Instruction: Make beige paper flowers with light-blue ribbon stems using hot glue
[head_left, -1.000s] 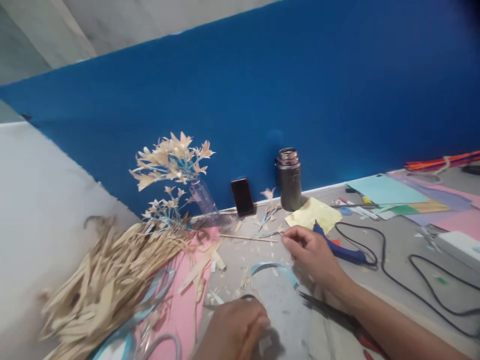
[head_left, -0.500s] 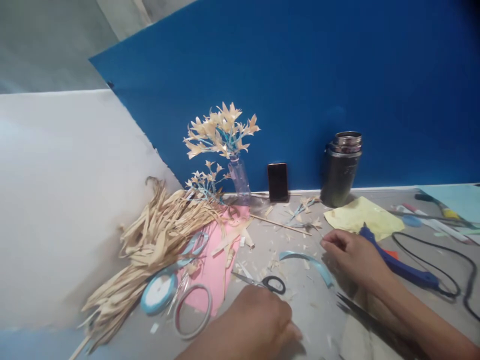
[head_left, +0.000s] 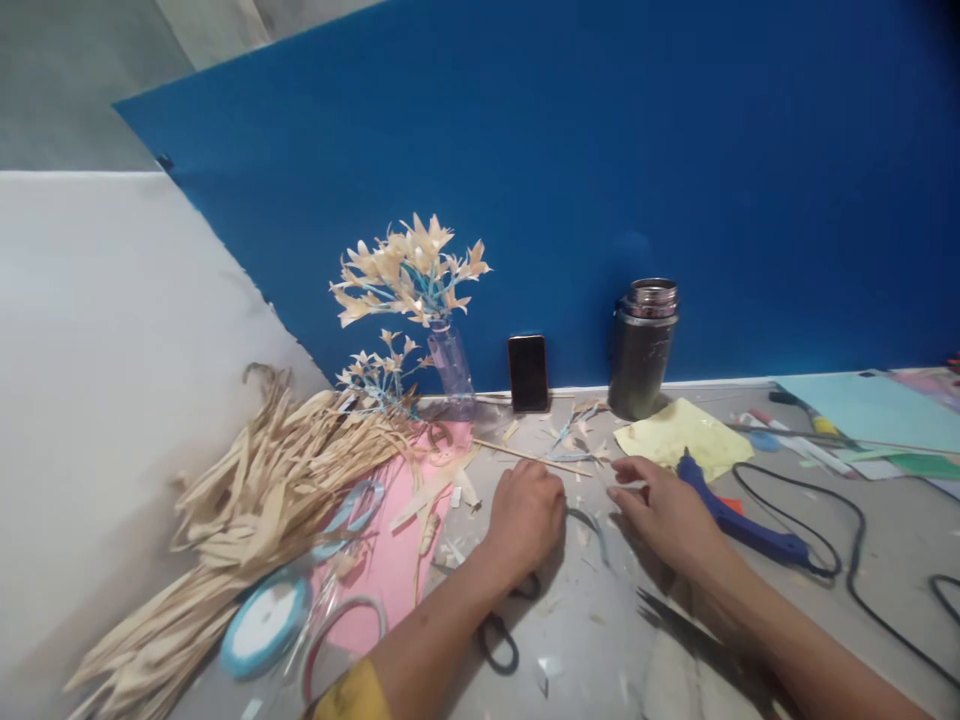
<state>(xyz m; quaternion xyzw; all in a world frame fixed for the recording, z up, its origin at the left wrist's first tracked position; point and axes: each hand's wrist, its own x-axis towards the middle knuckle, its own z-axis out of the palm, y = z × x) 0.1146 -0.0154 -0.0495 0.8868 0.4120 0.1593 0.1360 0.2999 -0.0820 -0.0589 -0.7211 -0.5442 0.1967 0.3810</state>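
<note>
One blue ribbon [head_left: 598,532] between | left grip [head_left: 529,515] curled | right grip [head_left: 651,492] parted | holds: cannot tell

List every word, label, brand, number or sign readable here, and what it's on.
Readable text: none.
Dark flask: small pale marks on its side, too blurred to read.
Ribbon spool: pale centre, nothing legible.
Phone: dark screen, no text visible.

black-screened phone [head_left: 529,373] is propped upright before blue panel [head_left: 600,180] | dark flask [head_left: 641,360] is stood uncapped to phone's right | panel is flanked at left by white wall [head_left: 97,350] | light-blue sheet [head_left: 877,408] is laid at far right
</note>
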